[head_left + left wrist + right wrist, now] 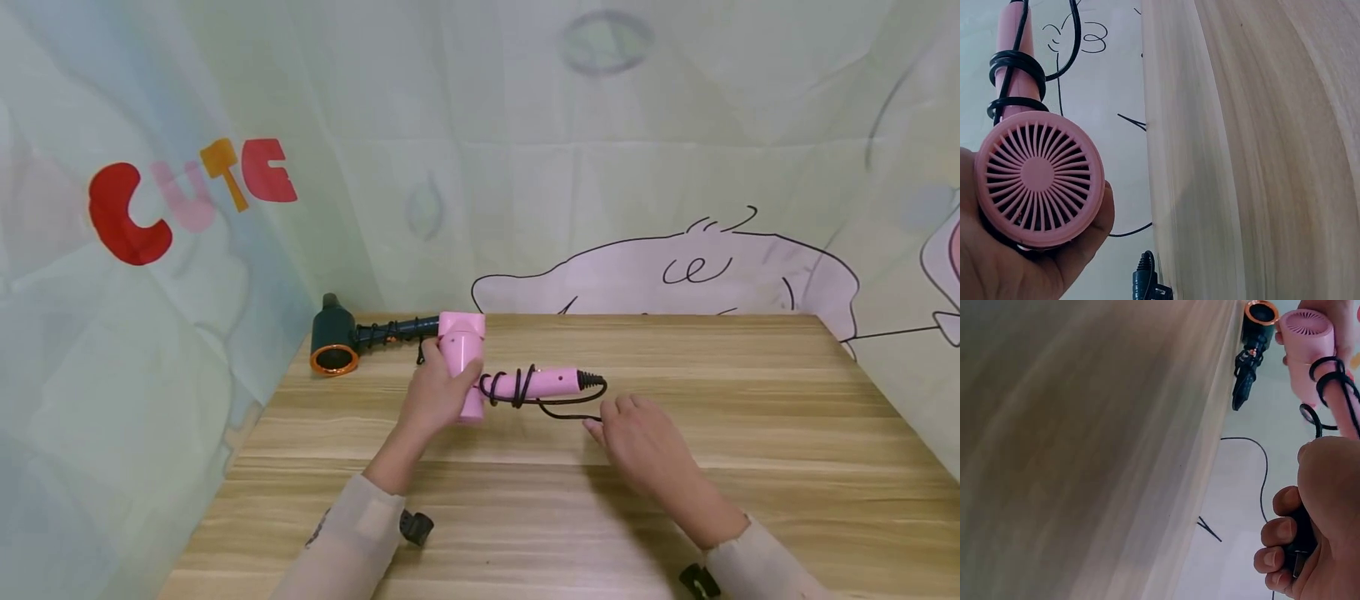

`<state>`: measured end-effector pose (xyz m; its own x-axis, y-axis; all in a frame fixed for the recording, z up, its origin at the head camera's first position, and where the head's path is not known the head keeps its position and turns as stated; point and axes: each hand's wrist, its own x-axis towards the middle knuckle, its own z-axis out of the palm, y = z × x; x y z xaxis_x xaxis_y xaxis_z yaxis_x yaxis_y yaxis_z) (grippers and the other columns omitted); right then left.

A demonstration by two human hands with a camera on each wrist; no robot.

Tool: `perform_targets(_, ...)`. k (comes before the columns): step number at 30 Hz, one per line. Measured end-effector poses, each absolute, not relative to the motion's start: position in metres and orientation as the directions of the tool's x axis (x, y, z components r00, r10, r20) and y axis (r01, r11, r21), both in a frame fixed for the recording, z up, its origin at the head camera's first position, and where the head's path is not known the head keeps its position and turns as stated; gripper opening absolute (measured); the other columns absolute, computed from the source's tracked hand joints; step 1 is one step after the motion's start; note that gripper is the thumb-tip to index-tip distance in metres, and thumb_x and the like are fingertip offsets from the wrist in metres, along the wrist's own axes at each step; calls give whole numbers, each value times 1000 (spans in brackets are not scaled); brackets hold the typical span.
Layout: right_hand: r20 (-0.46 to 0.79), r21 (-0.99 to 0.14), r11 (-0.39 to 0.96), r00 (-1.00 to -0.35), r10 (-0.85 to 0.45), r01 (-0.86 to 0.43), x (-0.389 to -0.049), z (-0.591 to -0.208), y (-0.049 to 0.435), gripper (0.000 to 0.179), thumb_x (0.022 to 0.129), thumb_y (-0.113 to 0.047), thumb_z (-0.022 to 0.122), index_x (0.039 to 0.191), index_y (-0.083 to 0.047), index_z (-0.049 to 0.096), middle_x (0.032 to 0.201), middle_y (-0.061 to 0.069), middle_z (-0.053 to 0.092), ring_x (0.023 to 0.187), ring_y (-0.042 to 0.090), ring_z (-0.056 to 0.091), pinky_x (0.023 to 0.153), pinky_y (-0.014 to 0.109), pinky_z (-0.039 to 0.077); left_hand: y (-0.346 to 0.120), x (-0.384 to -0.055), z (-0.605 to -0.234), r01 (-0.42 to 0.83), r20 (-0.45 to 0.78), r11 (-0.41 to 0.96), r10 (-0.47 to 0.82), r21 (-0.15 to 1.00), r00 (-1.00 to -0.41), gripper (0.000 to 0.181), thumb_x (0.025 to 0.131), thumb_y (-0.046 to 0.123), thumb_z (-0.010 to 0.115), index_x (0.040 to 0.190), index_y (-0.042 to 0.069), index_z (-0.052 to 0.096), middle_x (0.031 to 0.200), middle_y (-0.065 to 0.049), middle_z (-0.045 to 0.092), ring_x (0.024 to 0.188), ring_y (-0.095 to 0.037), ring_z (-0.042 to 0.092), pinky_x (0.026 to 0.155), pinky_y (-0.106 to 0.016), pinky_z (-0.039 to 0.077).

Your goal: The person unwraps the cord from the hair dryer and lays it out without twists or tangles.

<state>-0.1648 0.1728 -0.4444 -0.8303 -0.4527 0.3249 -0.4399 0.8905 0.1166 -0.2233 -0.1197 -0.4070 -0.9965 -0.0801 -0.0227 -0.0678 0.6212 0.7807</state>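
Observation:
In the head view my left hand (435,396) grips the barrel of a pink hair dryer (555,382), whose handle points right. A black cord (566,416) is wound in several loops round that handle, and its free end runs to my right hand (648,442). In the right wrist view, the right fingers curl round a black plug (1302,534) with a bit of metal prong showing. The slatted round vent (1038,175) of the pink dryer faces the left wrist camera, with thumb and fingers on either side of the barrel.
A dark green hair dryer (330,333) with an orange ring lies at the table's back left corner, its cord wrapped round its handle. The wood-grain table (525,517) ends at a printed cloth backdrop (420,150) behind and to the left.

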Motion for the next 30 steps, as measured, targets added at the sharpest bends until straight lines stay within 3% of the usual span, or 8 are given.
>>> perform_targets(15,311,111,907,-853,-420,-406,-179,-438,184,34,101,-28,61,79,-4,53,66,5,45,64,25,46,60,38,43,-125,-220,-405,-5,14,602,-27,798,-1000,83,95,51,61,153,5,23,113,-21,59,91,-32,65,68,-39,57)
perform_targets(24,361,55,921,-852,-379,-386,-184,-432,186,35,103,-27,58,77,-5,49,64,4,40,59,23,40,56,35,37,-129,-218,-410,18,22,608,1,794,-1000,83,95,50,61,155,7,22,114,-21,60,90,-31,65,68,-38,56)
perform_targets(30,423,86,920,-822,-381,-382,-186,-425,186,42,105,-29,55,71,-8,41,60,2,33,54,21,32,53,31,29,-130,-217,-412,36,28,601,23,798,-999,81,95,48,63,154,10,22,115,-20,60,88,-30,66,66,-37,56)
